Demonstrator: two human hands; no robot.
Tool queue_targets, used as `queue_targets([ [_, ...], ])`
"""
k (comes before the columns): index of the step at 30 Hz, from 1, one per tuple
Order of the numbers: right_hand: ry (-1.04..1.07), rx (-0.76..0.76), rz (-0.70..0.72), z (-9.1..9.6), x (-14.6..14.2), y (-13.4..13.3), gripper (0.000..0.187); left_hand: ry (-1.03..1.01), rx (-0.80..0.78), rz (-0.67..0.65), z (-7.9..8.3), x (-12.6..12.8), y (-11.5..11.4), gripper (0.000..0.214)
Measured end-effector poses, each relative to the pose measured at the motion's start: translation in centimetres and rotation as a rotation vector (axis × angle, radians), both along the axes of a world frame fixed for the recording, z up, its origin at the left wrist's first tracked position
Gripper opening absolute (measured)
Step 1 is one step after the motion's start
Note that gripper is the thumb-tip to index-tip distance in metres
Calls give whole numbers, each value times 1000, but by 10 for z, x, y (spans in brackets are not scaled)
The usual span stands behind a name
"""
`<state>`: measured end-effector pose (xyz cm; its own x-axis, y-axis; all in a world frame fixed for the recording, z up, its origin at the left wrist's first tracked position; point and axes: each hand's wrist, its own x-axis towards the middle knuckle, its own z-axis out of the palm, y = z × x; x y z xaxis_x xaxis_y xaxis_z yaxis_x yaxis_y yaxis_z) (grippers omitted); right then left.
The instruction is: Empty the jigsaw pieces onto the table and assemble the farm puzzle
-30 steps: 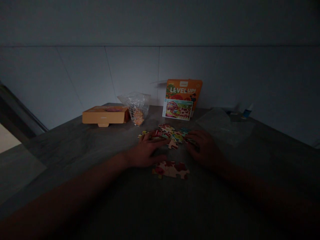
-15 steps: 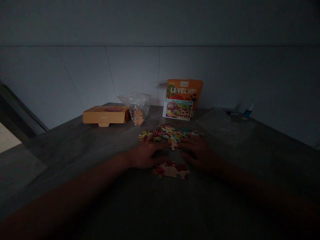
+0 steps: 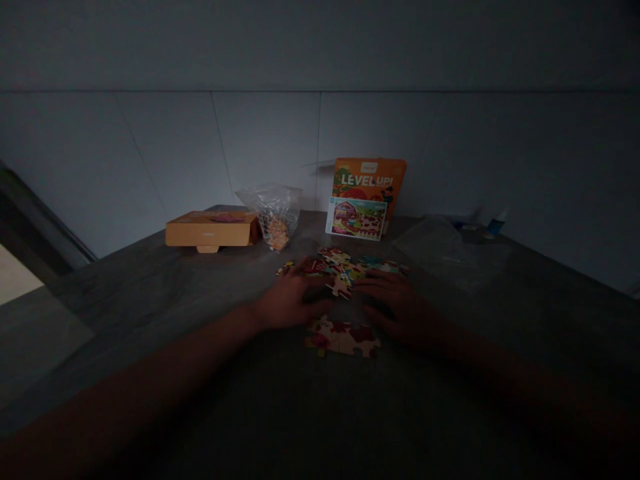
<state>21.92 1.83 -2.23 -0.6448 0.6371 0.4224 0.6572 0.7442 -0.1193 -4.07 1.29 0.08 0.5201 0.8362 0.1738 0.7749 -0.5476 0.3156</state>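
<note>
A loose heap of colourful jigsaw pieces [image 3: 350, 267] lies on the dark table in front of me. My left hand [image 3: 290, 300] rests flat-fingered on its left side, fingertips close to a single pale piece [image 3: 340, 287]. My right hand [image 3: 393, 303] lies on the table at the heap's near right edge, touching or just beside the pieces. Just below both hands sits a joined section of puzzle [image 3: 343, 339] with a cream and red pattern. Neither hand visibly holds anything, though the dim light hides detail under the fingers.
Behind the heap stand an upright orange "LEVEL UP!" puzzle box [image 3: 369, 180] and a farm picture card [image 3: 357, 219]. A flat orange box [image 3: 210, 230] and a clear bag of pieces [image 3: 274, 217] lie to the left. Clear plastic [image 3: 450, 253] and a small bottle [image 3: 495, 225] lie right.
My hands have drawn slightly closer over the heap, and the pale piece has shifted left toward my left fingertips. The joined section and background items stay in place.
</note>
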Motion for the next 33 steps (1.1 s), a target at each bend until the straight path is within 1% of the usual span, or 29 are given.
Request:
queue_targets([
  [4,20,32,-21,0,2,2,33,-111,30,112,2,-1,6,34],
  [8,25,43,-11,-1,3,3,31,-196,67,199,2,-5,12,33],
  [13,36,59,22,-3,5,5,30,-244,105,245,2,-8,13,28],
  [16,38,51,19,-3,5,5,30,-282,93,261,2,-8,13,27],
  [18,33,51,23,-3,5,5,30,-278,90,233,1,-8,13,29],
  [22,40,64,30,-4,4,5,29,-220,114,131,-4,-9,16,28],
  [27,54,55,34,-4,5,5,31,-270,140,117,-4,-8,14,30],
  [30,82,45,51,1,3,-1,43,-302,164,61,0,-7,8,33],
  [33,85,31,127,6,0,-9,57,-315,163,-92,3,-6,2,43],
])
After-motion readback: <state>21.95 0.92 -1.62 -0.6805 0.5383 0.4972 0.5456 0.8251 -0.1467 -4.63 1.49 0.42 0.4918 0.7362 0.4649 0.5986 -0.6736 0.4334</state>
